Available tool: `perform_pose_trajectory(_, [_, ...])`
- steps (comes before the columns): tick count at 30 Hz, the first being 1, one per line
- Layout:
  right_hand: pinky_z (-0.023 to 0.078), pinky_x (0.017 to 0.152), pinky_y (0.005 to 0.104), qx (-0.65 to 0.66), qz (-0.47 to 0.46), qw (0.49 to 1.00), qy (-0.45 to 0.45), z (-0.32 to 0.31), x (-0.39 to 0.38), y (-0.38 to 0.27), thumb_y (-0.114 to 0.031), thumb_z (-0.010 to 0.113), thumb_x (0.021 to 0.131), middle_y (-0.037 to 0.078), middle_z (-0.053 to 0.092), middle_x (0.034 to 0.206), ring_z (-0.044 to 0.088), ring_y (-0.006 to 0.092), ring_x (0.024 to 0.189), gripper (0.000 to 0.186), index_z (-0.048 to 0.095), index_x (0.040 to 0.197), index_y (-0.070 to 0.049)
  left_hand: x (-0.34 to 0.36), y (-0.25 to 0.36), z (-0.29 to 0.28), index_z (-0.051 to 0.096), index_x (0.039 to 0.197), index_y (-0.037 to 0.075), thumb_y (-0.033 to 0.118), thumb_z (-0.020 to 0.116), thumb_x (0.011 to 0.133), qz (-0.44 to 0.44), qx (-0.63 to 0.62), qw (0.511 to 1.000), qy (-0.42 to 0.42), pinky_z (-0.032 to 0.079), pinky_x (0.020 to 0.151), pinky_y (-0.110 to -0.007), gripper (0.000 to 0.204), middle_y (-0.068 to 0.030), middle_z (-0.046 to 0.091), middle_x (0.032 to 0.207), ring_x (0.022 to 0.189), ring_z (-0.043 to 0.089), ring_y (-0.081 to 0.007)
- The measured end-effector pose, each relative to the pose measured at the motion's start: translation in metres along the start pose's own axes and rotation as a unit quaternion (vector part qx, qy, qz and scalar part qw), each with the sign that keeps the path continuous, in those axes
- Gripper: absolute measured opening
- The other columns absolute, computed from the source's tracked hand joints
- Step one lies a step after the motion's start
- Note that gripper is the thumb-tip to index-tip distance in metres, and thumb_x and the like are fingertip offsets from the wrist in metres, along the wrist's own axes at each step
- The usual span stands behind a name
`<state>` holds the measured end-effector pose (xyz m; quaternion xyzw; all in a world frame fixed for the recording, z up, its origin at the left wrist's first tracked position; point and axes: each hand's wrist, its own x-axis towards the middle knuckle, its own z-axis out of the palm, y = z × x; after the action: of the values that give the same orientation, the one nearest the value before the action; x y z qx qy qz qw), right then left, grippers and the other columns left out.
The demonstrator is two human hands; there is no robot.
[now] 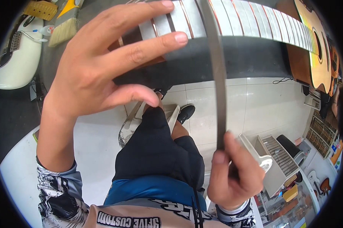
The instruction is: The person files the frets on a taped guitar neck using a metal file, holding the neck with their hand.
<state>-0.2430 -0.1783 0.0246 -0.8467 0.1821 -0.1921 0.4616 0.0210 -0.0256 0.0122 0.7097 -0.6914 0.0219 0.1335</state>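
An acoustic guitar (304, 22) lies across the dark bench, its body at the right. Silvery covering fills the spaces between the copper-coloured frets of its fretboard (251, 19). Over the left part of the neck my left hand (91, 68) is spread, two fingertips at the fretboard and the thumb held away. Whether those fingertips press down cannot be made out. In my right hand (236, 176) is the near end of a long, flat metal file (219, 83), pinched between thumb and fingers. The file reaches forward and crosses the fretboard, roughly in line with the frets.
At the left are a white electric guitar (25, 62), a wide bristle brush (64, 31) and a slotted yellowish wooden block (41, 10). Below the bench edge stands a white plastic stool (129, 127). A slatted rack (279, 159) is on the right.
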Motion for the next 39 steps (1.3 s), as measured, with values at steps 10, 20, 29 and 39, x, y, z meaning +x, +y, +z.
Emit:
perform_pose_trajectory(10, [0.049, 0.046, 0.0268, 0.025, -0.015, 0.998, -0.048, -0.006, -0.042, 0.005, 0.012, 0.071, 0.072, 0.010, 0.068, 0.069, 0.062, 0.0166, 0.053, 0.048, 0.070, 0.119, 0.007, 0.000, 0.006, -0.001, 0.069, 0.134, 0.011, 0.073, 0.064, 0.080, -0.013, 0.038, 0.999, -0.006, 0.046, 0.106, -0.043, 0.083, -0.0211, 0.054, 0.147, 0.130, 0.056, -0.0370])
perform_pose_trajectory(20, [0.046, 0.053, 0.0211, -0.041, -0.009, 0.998, -0.050, 0.018, 0.021, -0.005, 0.011, 0.069, 0.082, 0.013, 0.072, 0.074, 0.061, 0.0110, 0.057, 0.039, 0.072, 0.120, 0.004, 0.000, 0.003, -0.005, 0.069, 0.134, 0.010, 0.073, 0.063, 0.081, -0.013, 0.024, 1.000, -0.010, 0.046, 0.107, -0.044, 0.082, -0.0223, 0.054, 0.147, 0.130, 0.056, -0.0380])
perform_pose_trajectory(29, [0.045, 0.055, 0.0186, -0.021, -0.035, 0.998, 0.045, 0.053, 0.082, -0.004, 0.003, 0.071, 0.090, 0.004, 0.073, 0.080, 0.057, 0.0013, 0.062, 0.028, 0.075, 0.118, -0.002, -0.001, 0.002, -0.001, 0.069, 0.132, 0.008, 0.070, 0.064, 0.082, -0.008, -0.016, 1.000, 0.010, 0.046, 0.106, -0.046, 0.079, -0.0232, 0.053, 0.147, 0.130, 0.055, -0.0401])
perform_pose_trajectory(39, [0.049, 0.054, 0.0257, -0.039, 0.002, 0.997, -0.066, -0.010, -0.038, -0.004, 0.013, 0.069, 0.072, 0.016, 0.069, 0.069, 0.064, 0.0189, 0.054, 0.043, 0.072, 0.115, 0.006, 0.008, 0.006, -0.006, 0.070, 0.131, 0.010, 0.070, 0.064, 0.082, -0.017, 0.023, 0.999, -0.025, 0.046, 0.106, -0.045, 0.078, -0.0218, 0.054, 0.146, 0.130, 0.056, -0.0389])
